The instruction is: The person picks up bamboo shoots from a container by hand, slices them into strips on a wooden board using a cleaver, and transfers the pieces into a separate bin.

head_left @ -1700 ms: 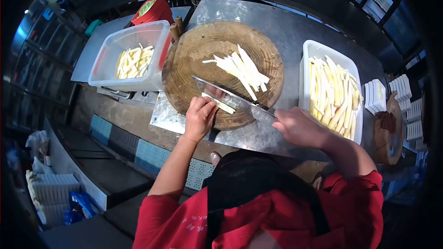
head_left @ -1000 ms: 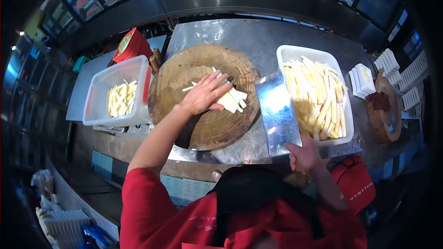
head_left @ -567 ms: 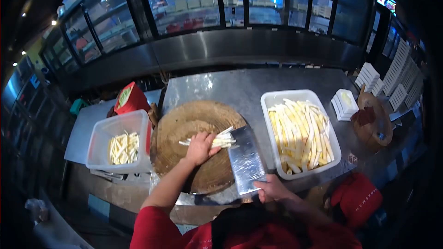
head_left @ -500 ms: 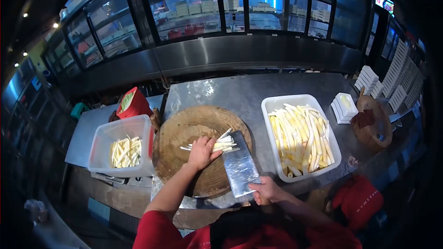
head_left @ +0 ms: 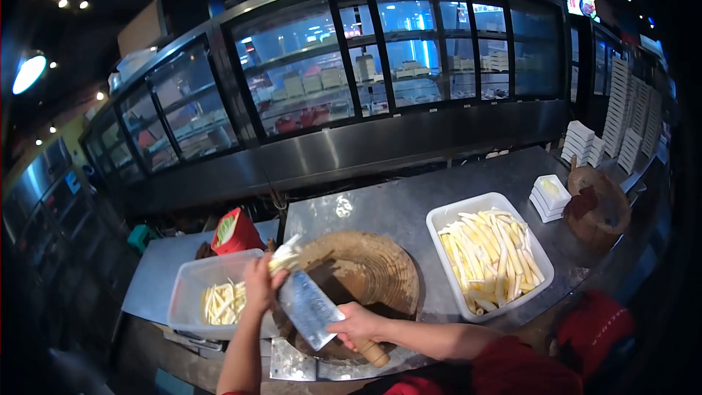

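My left hand (head_left: 259, 284) is closed around a bunch of cut pale stalks (head_left: 286, 254), pressed against the blade of a cleaver (head_left: 308, 311). My right hand (head_left: 357, 325) grips the cleaver near its wooden handle, and the broad blade slants up to the left. Both are over the left side of a round wooden chopping block (head_left: 387, 267), beside a translucent bin (head_left: 180, 303). Cut pale strips (head_left: 223, 303) lie in that bin. To the right, a white tub (head_left: 541, 252) holds long yellowish-white stalks (head_left: 488, 257).
A red container (head_left: 241, 234) with something green stands behind the bin. At the right are stacked white trays (head_left: 550, 197) and a second wooden block (head_left: 599, 212). Glass-fronted cabinets (head_left: 307, 73) line the back. A person's red cap or garment (head_left: 596, 329) shows at lower right.
My hands have moved left from the middle of the chopping block toward the bin. The stalks are lifted off the block between my left hand and the cleaver. The view has tilted up.
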`<action>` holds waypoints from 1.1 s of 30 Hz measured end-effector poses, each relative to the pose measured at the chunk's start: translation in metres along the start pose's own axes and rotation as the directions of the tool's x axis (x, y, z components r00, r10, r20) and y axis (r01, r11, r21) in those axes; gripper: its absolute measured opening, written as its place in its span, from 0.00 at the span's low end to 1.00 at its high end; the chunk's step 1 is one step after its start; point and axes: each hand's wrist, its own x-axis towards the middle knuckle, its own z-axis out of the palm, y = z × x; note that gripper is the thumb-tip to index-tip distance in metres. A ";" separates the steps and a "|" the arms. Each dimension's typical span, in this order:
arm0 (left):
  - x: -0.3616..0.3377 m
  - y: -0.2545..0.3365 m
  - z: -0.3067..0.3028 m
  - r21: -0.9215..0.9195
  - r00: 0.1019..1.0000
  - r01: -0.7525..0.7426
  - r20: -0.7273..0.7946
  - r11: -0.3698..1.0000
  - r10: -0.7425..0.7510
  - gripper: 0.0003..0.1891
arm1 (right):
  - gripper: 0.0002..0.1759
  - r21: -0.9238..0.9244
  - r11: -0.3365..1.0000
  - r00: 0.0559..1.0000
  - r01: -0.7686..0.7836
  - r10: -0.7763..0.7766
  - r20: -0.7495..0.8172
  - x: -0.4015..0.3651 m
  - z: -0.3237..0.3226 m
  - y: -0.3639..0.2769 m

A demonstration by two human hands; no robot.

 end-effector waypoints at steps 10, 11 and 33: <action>-0.002 -0.107 -0.003 0.384 0.962 0.272 -0.111 0.882 -0.249 0.32 | 0.06 -0.014 0.997 0.995 0.071 -0.072 -0.072 -0.056 -0.047 0.028; 0.008 -0.097 0.013 0.325 0.979 0.197 -0.118 0.925 -0.167 0.32 | 0.06 -0.011 0.994 0.986 0.111 -0.111 -0.127 -0.070 -0.060 0.040; 0.101 0.426 0.301 -0.689 0.303 -0.559 0.348 0.461 0.887 0.26 | 0.07 0.178 0.909 0.263 0.377 0.079 -0.962 -0.398 -0.159 0.145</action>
